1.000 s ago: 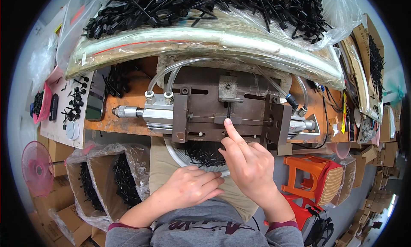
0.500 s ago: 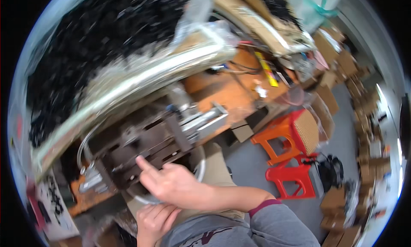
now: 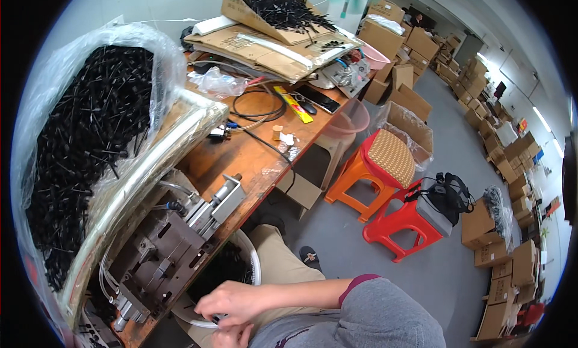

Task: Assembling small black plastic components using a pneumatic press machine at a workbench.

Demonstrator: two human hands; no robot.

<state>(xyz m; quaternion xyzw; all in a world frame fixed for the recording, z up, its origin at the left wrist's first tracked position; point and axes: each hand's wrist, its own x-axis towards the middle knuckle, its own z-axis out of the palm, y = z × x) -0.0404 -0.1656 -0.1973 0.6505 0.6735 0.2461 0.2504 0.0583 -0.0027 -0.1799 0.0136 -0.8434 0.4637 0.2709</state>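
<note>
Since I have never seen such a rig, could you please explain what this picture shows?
Certainly. There is no robot here: these are a person's bare hands, seen from a wide fisheye camera worn on the head, so straight edges look bent. The right hand is beside a white-rimmed tub, with the left hand just below it in the picture. Something small and dark shows at the right fingers; I cannot tell whether it is gripped. On the wooden bench sit a brown metal fixture with clear hoses, a phone and a yellow strip. Black parts fill the plastic-lined container at left.
</note>
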